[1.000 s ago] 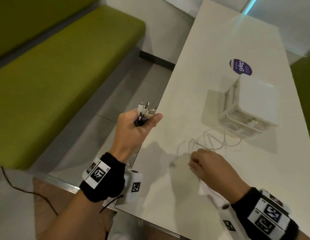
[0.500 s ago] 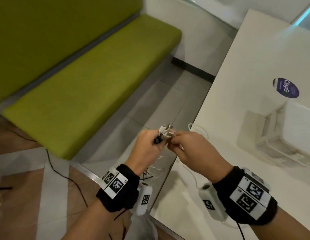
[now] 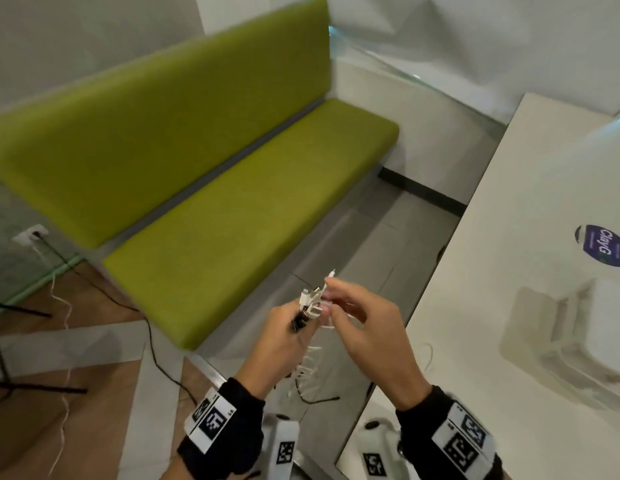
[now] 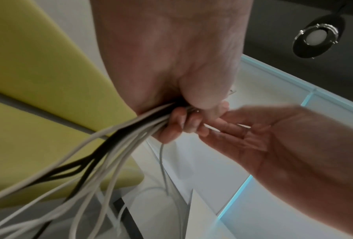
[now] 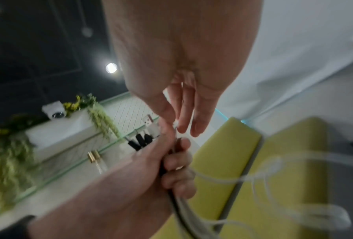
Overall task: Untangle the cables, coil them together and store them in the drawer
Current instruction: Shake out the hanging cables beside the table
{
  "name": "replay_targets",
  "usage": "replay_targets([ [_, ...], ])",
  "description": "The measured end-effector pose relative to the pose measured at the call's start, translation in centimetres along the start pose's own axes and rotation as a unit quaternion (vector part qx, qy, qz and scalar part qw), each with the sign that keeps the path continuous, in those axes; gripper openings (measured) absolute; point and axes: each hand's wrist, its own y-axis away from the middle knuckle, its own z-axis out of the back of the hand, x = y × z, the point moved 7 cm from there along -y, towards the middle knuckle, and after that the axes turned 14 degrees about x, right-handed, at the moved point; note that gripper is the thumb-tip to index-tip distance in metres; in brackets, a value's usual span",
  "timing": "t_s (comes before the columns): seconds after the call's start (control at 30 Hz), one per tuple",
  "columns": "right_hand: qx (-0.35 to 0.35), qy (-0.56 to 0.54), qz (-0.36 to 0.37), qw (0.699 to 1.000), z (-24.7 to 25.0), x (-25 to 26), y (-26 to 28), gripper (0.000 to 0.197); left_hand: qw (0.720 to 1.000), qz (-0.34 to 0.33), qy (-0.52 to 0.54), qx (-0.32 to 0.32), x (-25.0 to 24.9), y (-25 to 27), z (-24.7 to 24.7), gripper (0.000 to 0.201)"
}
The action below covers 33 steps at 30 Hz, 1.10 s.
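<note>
My left hand grips a bundle of white and black cables just below their plug ends, held up beside the table's left edge. The rest of the cables hang down under both hands. My right hand meets the bundle from the right, and its thumb and forefinger pinch one white plug end. In the left wrist view the cables fan out below my curled fingers. In the right wrist view white and black plugs stick out above my left hand. The white drawer unit stands blurred on the table.
The white table fills the right side and carries a purple sticker. A green bench runs along the wall at left. Black and white cords trail over the floor below, near thin black stand legs.
My right hand left the loose cable on the table and came up to the plug ends in my left hand. Both hands have moved left off the table, and the view swung towards the bench.
</note>
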Motion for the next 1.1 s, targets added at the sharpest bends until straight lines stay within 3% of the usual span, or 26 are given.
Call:
replay_targets([
  [0.13,-0.025,-0.121,-0.059,0.991,-1.0,1.3,-0.8,0.035,0.998,-0.032,0.033,-0.036,-2.6,1.0,1.4,0.023],
  [0.2,-0.027,-0.160,-0.067,0.985,-1.2,2.0,-1.4,0.041,0.998,-0.044,0.017,-0.043,-3.2,1.3,2.0,0.040],
  [0.27,-0.050,-0.186,-0.054,0.980,-0.9,2.9,-2.0,0.031,0.998,-0.040,0.013,-0.055,-3.5,1.4,2.7,0.050],
  [0.37,-0.085,-0.201,-0.024,0.976,-0.1,4.3,-2.4,0.020,0.996,-0.048,0.039,-0.069,-4.3,1.6,3.5,0.035],
  [0.5,-0.076,-0.182,0.010,0.980,0.3,5.9,-2.4,0.041,0.987,-0.044,0.089,-0.125,-5.3,2.3,4.2,0.029],
  [0.63,-0.058,-0.131,0.036,0.989,-0.4,6.9,-2.2,0.011,0.985,-0.062,0.029,-0.157,-5.5,2.8,4.5,0.020],
  [0.77,-0.038,-0.168,0.030,0.985,-0.8,6.1,-1.5,0.016,0.989,-0.074,0.029,-0.127,-5.7,3.5,3.9,0.024],
  [0.83,-0.011,-0.175,0.023,0.984,-0.7,6.1,-1.7,0.020,0.994,-0.078,0.020,-0.077,-5.9,3.3,3.5,0.041],
  [0.93,0.093,-0.236,0.012,0.967,-1.4,6.1,-1.8,0.031,0.996,-0.071,0.033,-0.040,-5.9,2.9,3.2,0.052],
  [1.1,0.203,-0.326,-0.040,0.923,-3.3,4.4,-1.0,0.047,0.994,-0.054,0.090,-0.043,-6.0,3.1,2.3,0.040],
])
